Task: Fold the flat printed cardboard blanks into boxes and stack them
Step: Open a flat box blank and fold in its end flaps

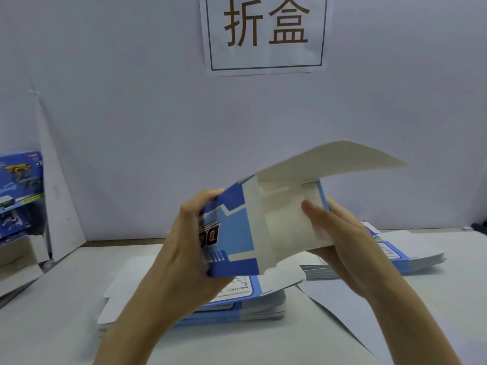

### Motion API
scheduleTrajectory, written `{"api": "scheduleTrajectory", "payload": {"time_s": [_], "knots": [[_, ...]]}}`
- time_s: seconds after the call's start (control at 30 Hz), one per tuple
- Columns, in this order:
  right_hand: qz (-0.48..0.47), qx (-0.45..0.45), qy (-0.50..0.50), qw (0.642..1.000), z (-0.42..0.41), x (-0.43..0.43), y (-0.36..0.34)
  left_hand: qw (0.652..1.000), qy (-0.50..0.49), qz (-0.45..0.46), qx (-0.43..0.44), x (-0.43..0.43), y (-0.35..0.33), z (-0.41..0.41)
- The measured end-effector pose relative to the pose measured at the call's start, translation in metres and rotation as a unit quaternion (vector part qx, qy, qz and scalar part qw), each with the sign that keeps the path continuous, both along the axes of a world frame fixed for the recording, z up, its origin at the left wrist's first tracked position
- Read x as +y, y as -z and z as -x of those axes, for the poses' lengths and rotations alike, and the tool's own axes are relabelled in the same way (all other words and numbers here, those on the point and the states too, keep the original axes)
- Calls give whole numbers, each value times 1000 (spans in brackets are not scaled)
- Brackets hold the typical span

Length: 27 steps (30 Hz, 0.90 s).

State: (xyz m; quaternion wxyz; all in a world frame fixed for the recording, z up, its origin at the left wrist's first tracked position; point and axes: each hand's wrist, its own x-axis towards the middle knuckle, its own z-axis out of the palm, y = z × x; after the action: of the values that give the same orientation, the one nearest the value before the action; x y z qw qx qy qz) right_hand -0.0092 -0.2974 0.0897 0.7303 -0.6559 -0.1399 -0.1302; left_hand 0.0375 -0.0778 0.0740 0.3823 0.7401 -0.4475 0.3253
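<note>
Blue printed box (232,233), half-formed, white flap (329,159) raised.

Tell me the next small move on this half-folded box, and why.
Probably fold the lid flap down and tuck it in: the box is opened into a tube, the left hand grips its printed end, the right hand thumbs a side flap inward, and the lid stands open.

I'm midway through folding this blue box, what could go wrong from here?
The long lid flap sticks out loose past the box; it may catch and crease wrongly.
The right hand presses its thumb on an inner side flap; too much force could buckle it.
The left hand grips only one end, so a slip might scatter the stack of blanks below.
</note>
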Motion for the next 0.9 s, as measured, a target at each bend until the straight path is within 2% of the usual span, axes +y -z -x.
{"api": "scheduleTrajectory", "payload": {"time_s": [0.13, 0.2, 0.37, 0.47, 0.53, 0.7, 0.73, 0.83, 0.9], "knots": [[103, -35, 143, 984, -6, 2, 5, 999, -35, -13, -8, 3, 4, -7], [128, -41, 180, 974, -8, 6, 8, 999, -42, -15, -13, 6, 5, -9], [81, -13, 76, 994, 0, 7, 0, 1000, -28, -5, -2, 11, 4, -10], [91, -37, 153, 983, -4, 5, 4, 999, -28, -2, -20, 7, 3, -9], [97, -38, 165, 981, -7, 4, 6, 999, -28, -4, -22, 5, 3, -9], [68, -5, 22, 997, 2, -4, 0, 1000, -20, -6, -9, 8, 3, -7], [72, -9, 30, 997, 2, -4, 1, 1000, -21, -7, -9, 7, 4, -7], [111, -23, 154, 982, -3, -3, 3, 999, -32, -18, -24, 1, 6, -8], [95, -15, 131, 987, 0, -5, 1, 999, -37, -20, -25, 1, 6, -8]]}}
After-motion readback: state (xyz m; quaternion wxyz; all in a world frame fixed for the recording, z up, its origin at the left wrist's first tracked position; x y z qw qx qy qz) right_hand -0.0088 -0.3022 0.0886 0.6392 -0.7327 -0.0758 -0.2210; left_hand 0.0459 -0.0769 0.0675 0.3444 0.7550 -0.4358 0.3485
